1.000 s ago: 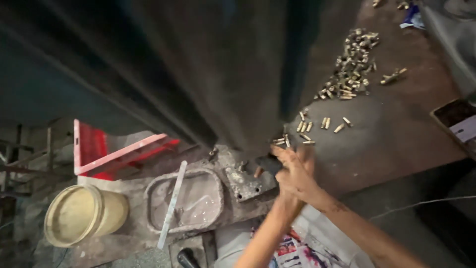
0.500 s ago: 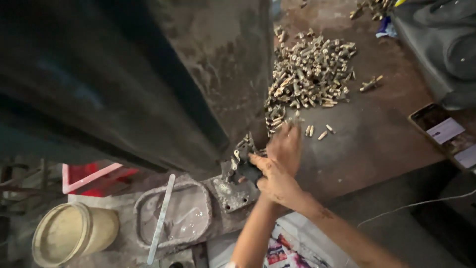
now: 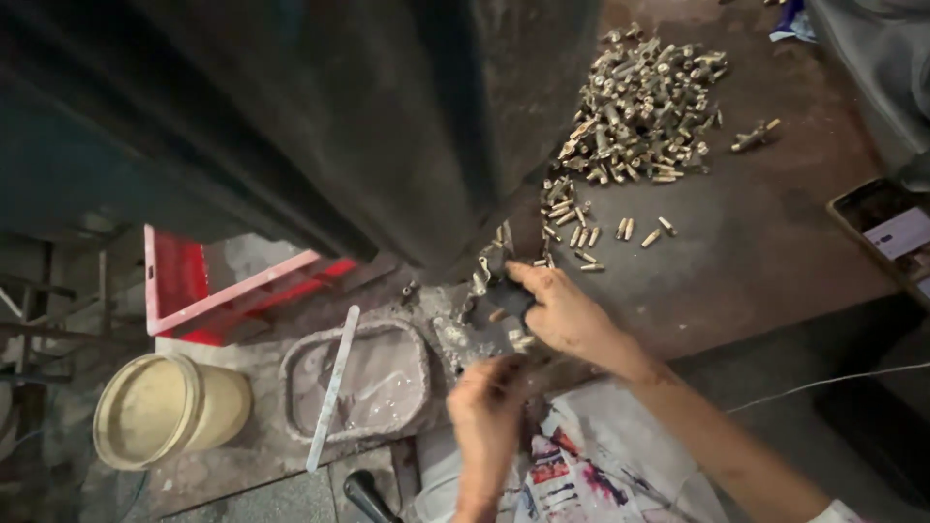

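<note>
R hand (image 3: pixel 567 315) grips a dark metal block (image 3: pixel 509 302) by the small brass bits (image 3: pixel 567 232). L hand (image 3: pixel 487 412) sits clenched, just below it.

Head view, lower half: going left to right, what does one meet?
Cream bucket → red crate → grey tray with a flat stick across it → left hand → right hand → phone at the right edge.
</note>
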